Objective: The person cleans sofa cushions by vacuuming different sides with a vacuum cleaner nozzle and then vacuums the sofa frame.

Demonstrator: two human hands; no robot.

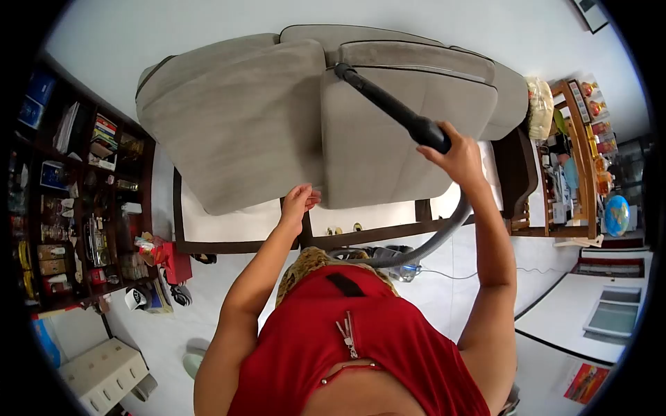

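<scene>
My right hand point(458, 154) is wrapped around the grip of a black vacuum cleaner wand point(388, 104). Its tip touches the grey sofa near the gap between the left seat cushion point(236, 132) and the right seat cushion point(395, 139). From the grip, a grey hose point(454, 232) curves down past my waist. My left hand point(300, 206) holds nothing visible, its fingers apart and loosely bent by the cushions' front edge. The left cushion sits askew over the dark wooden sofa frame point(229, 247). Part of the vacuum cleaner point(402, 272) shows on the floor beyond my body.
A dark bookshelf point(80, 163) full of books and boxes stands at left, with a red box point(177, 263) beside it. To the right are a wooden shelf point(583, 166) and a globe point(617, 215). A thin cord point(451, 276) crosses the pale floor.
</scene>
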